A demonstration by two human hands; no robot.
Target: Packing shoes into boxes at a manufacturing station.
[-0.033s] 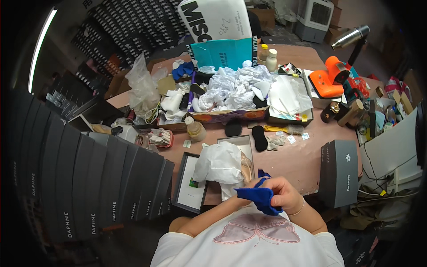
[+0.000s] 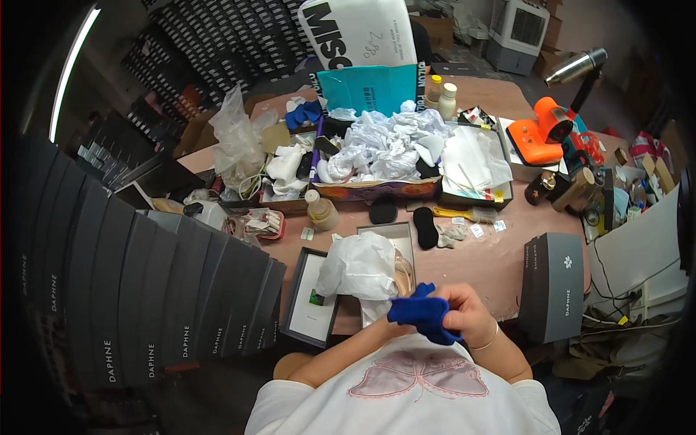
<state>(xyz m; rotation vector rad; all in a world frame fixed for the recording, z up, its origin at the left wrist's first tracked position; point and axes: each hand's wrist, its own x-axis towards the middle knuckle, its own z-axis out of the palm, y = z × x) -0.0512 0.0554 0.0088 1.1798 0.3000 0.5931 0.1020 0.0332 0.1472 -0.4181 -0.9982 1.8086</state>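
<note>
My right hand (image 2: 470,317), with a thin bracelet at its wrist, pinches a blue cloth (image 2: 420,315) between thumb and fingers in front of my chest. My left hand (image 2: 399,329) reaches in behind the cloth. Its fingers are hidden there, and whether it grips anything is not visible. Just beyond the hands lies an open shoe box (image 2: 391,232), with crumpled white tissue paper (image 2: 357,267) over it. A beige shoe (image 2: 403,270) shows partly beside the paper. The dark box lid (image 2: 308,324) lies to the left, white inside up.
Dark shoe boxes (image 2: 181,297) stand stacked at the left, and another shoe box (image 2: 554,286) at the right. Ahead are a carton of crumpled paper (image 2: 377,190), a bottle (image 2: 321,210), a black sponge (image 2: 425,228), a yellow-handled brush (image 2: 464,213) and an orange-based device (image 2: 536,138).
The blue cloth has changed its folds and bunches up more over my left hand. My right hand has barely moved, and the view has shifted slightly.
</note>
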